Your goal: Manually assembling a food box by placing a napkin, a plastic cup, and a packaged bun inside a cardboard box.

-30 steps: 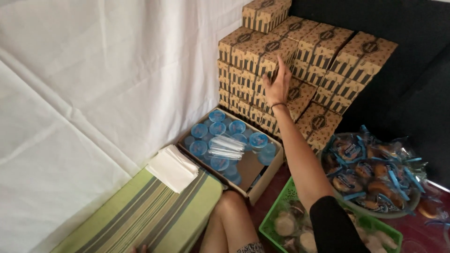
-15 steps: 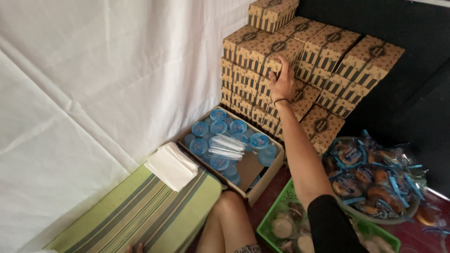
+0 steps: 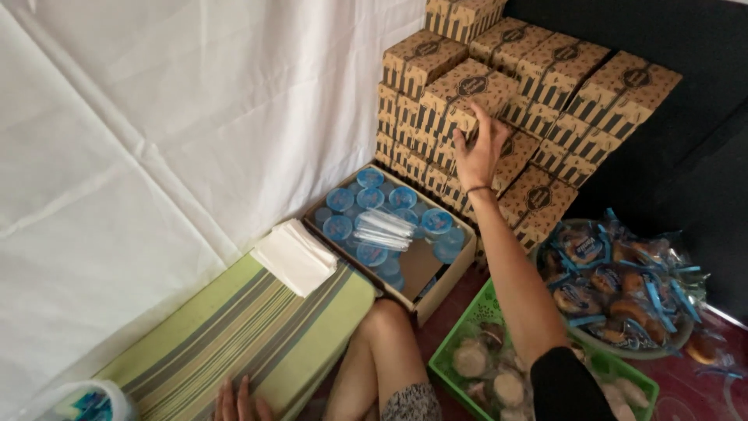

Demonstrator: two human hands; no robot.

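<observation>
Reaching forward at full arm's length, the right hand grips a patterned cardboard box atop the stack.

one open carton of blue-lidded cups, one green basket, two hands.

Brown patterned boxes are stacked around the right hand. Below it, blue-lidded cups are held in a cardboard box.
</observation>
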